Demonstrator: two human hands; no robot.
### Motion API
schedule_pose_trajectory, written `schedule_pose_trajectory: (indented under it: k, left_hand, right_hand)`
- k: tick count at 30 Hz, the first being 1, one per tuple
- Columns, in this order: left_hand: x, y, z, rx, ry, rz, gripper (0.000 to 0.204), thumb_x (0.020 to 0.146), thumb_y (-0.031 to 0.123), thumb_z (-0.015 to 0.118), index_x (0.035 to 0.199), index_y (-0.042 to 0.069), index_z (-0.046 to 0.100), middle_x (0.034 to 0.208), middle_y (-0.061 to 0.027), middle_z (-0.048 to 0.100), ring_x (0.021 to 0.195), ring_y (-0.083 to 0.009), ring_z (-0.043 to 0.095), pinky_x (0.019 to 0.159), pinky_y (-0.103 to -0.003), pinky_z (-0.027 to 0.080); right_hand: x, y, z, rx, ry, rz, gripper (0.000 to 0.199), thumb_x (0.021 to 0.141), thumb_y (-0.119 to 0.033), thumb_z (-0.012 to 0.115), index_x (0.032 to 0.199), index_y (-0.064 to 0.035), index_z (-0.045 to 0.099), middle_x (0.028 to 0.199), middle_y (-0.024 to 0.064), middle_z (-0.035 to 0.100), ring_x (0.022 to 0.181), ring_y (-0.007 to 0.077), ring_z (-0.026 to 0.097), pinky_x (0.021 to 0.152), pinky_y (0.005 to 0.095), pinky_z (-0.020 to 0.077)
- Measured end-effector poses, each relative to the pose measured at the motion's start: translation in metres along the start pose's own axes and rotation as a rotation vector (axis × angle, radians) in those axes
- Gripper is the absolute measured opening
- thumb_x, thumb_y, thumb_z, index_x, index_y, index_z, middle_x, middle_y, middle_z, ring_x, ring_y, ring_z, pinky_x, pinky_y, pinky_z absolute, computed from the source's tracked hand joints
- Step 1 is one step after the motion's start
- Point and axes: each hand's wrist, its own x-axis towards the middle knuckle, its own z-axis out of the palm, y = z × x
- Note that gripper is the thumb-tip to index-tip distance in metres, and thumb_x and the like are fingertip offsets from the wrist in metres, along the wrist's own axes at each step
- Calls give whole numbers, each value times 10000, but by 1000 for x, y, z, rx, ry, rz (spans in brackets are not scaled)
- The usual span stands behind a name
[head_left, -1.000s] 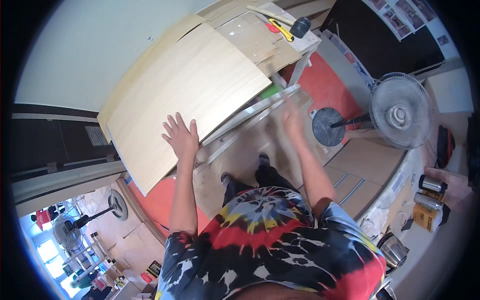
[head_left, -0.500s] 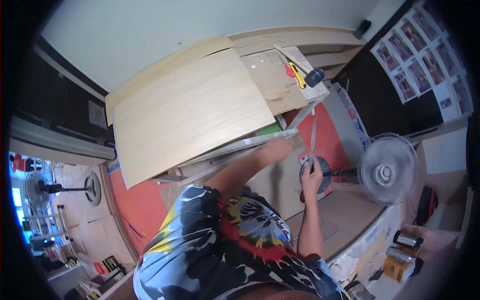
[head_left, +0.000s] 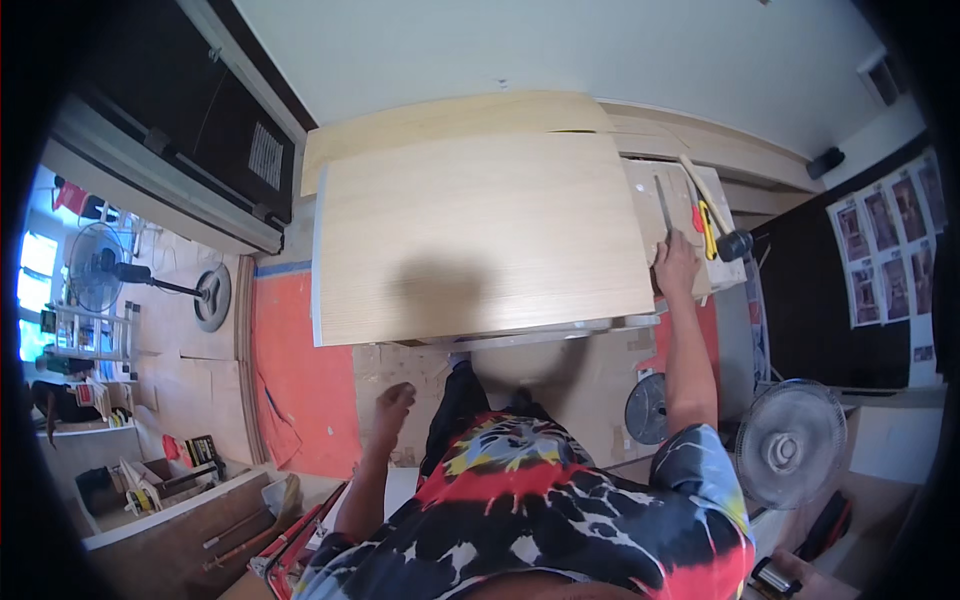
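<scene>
Since the earlier frame, the right hand (head_left: 677, 264) has brought the thin strip (head_left: 663, 203) just right of the wood panel (head_left: 480, 220), fingers pinching the strip's near end. The left hand (head_left: 395, 404) has swung leftward and hangs before the panel's near edge, its fingers loosely curled.

A pale wall (head_left: 560, 50) spans the top. Dark panels stand at each side, the right one (head_left: 800, 300) partly covered by photo sheets (head_left: 895, 240). The floor (head_left: 612, 400) is brown, with a red patch (head_left: 300, 350) at left. 2 fans flank the room, left fan (head_left: 98, 265) and right fan (head_left: 785, 447). A window (head_left: 38, 265) glows blue-white at far left.
</scene>
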Motion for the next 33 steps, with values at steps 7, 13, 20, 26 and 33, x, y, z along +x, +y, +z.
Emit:
schedule_pose_trajectory:
  k: [7,13,20,26,33]
  left_hand:
    - [7,16,-28,-829,29,162,586,1021,410,540,1439,25,396,1328,-174,573,1162,-277,603,966,-397,487]
    - [35,65,-32,-661,10,278,466,1033,391,523,1334,45,438,1191,-133,591,1139,-264,603,976,-418,493]
    - [51,56,-27,-664,129,161,236,1000,252,620,1094,52,539,936,-68,631,857,-197,682,795,-328,575]
    - [40,64,-10,-697,135,222,209,1001,238,618,1028,37,571,942,-85,654,850,-170,681,803,-327,577]
    - [23,85,11,-907,51,42,293,995,249,627,1118,-11,569,1030,-104,666,920,-189,685,852,-335,570]
  right_hand:
    - [-130,-112,-41,242,-254,-448,588,925,-124,602,1453,21,388,1493,249,398,1396,423,365,1158,548,276]
    - [-190,-146,-72,47,-219,-429,540,843,-16,653,1366,-38,520,1436,193,496,1338,389,455,1105,481,366]
    - [-105,-199,-84,371,-164,-370,127,908,-59,629,1008,6,672,1012,171,686,908,361,648,839,444,492]
    - [47,-316,4,568,-189,-584,194,934,-135,623,1037,23,669,1041,207,679,969,403,631,865,438,509]
    - [145,-393,65,193,-363,-724,426,910,-426,634,1024,-25,721,963,188,705,978,375,643,847,435,515]
